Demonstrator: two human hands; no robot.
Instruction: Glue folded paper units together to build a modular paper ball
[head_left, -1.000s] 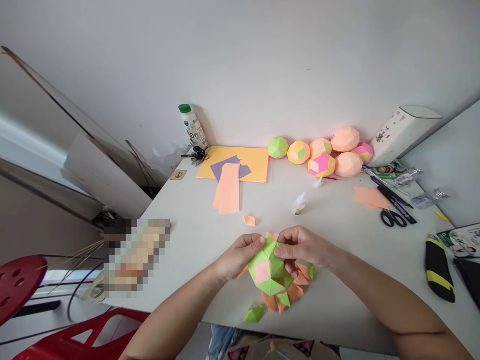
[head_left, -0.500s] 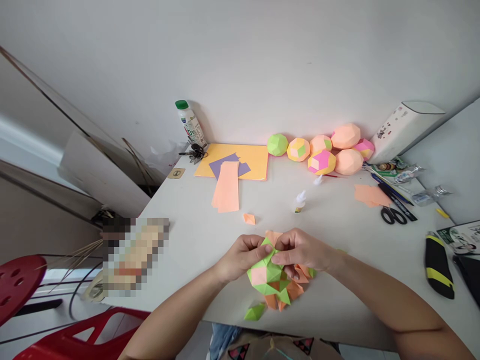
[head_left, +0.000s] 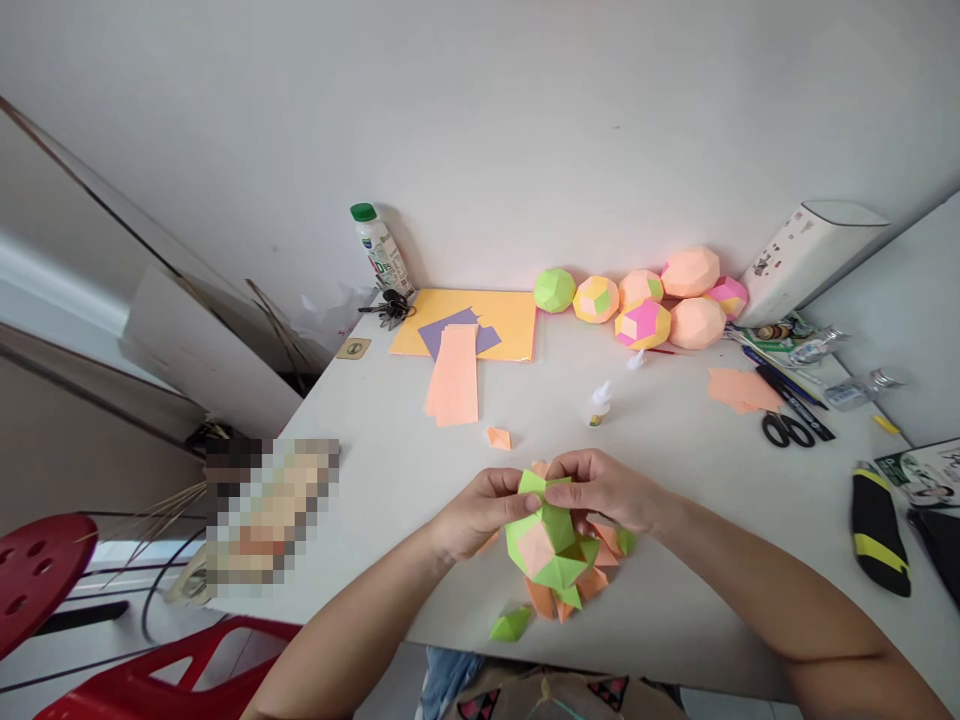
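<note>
My left fingers (head_left: 517, 508) and right fingers (head_left: 567, 494) pinch the green-and-peach paper ball (head_left: 541, 546) near its top edge. Squeezing too hard could crease faces or pop seams.

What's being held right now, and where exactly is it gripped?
A green and peach folded-paper shape, pinched near its upper end in the picture: the left hand on the left, the right hand on the right.
</note>
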